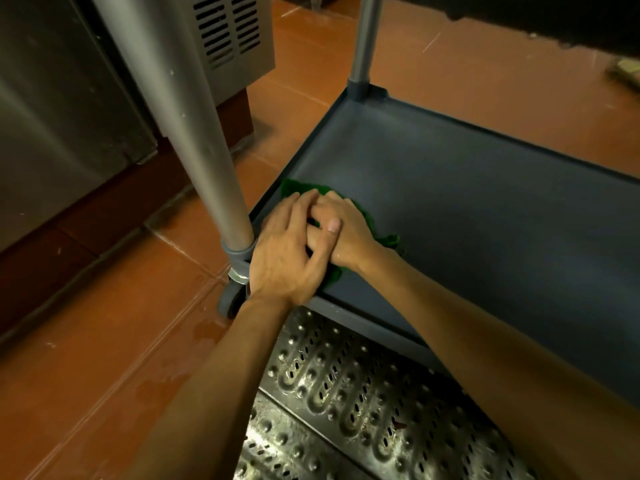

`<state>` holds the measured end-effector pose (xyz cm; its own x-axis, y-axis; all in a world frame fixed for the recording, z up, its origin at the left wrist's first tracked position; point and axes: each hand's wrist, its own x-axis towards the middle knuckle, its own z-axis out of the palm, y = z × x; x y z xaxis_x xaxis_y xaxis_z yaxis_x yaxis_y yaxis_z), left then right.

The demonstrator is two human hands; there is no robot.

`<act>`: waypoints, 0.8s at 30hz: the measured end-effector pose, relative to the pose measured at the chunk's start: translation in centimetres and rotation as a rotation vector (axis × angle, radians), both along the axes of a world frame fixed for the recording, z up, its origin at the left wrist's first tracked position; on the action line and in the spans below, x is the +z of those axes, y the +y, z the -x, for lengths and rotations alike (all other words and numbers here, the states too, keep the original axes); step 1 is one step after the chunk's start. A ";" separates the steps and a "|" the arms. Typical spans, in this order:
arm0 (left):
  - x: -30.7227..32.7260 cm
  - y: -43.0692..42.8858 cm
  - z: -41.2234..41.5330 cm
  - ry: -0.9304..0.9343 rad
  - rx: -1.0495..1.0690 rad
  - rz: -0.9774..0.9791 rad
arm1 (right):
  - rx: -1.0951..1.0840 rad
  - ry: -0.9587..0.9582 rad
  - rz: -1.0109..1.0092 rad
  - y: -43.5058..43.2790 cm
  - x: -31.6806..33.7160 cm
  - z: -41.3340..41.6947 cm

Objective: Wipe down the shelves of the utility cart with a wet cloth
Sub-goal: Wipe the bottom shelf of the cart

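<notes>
Green cloth (299, 189) is pressed on the bottom shelf (485, 209) by the near-left post (207, 150) — long axis slanted far-left to near-right. Right hand (349, 233) is laid flat on it, left hand (284, 258) stacked over — fingers straight, nothing gripped.

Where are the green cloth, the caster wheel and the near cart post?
green cloth (298, 189), head view: its far left corner
caster wheel (228, 301), head view: grey tread
near cart post (207, 133), head view: mid shaft
</notes>
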<state>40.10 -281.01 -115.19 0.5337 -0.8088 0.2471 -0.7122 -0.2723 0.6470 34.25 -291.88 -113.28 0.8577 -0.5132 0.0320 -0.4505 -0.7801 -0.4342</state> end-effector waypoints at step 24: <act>10.8 9.3 2.4 0.845 0.264 -0.189 | -0.336 -0.129 -0.778 10.8 9.1 8.3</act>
